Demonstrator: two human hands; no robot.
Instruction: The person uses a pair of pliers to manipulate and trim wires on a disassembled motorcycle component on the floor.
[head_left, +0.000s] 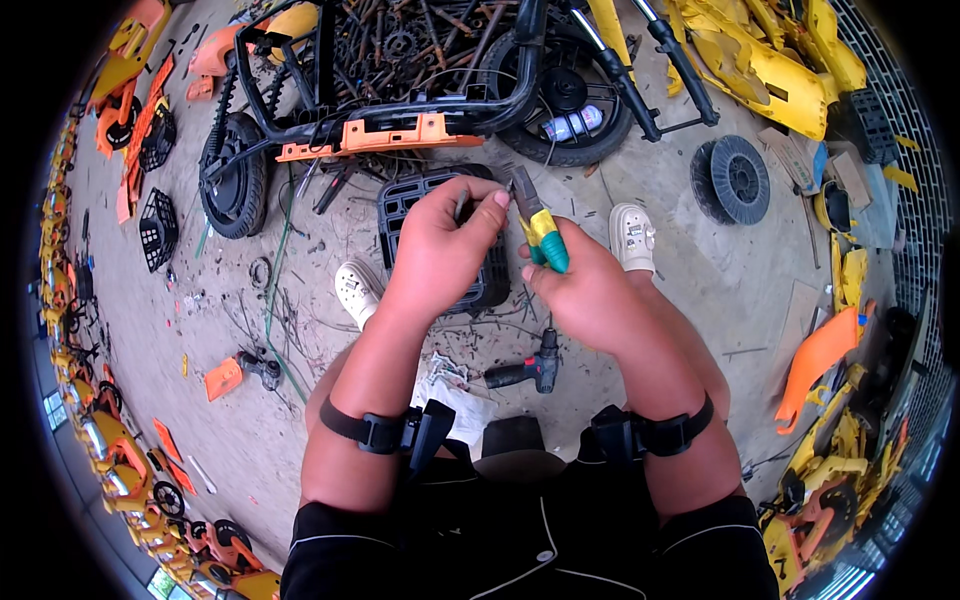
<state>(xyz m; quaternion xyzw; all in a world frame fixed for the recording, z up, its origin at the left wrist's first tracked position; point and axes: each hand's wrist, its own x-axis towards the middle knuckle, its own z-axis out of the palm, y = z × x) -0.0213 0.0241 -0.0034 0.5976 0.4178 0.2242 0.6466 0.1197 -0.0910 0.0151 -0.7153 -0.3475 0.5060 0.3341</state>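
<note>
My right hand [585, 290] is closed round a pair of pliers [543, 232] with green and yellow handles, their jaws pointing up and away from me. Beside the jaws, my left hand [447, 245] is closed, thumb against fingers, round a thin grey piece [461, 206] that is too small to name. The left thumb tip is right by the plier jaws; whether they touch I cannot tell. Below both hands a black plastic crate [397, 203] lies on the floor, partly hidden by my left hand. A cordless drill [540, 366] lies nearer to me.
Ahead stands a black metal frame [515, 108] with an orange panel [390, 133], heaped with rusty bolts [420, 40]. Wheels [238, 170] flank it. At right lie a grey spool [738, 180] and yellow panels [755, 85]. Near my feet is a white bag [472, 412].
</note>
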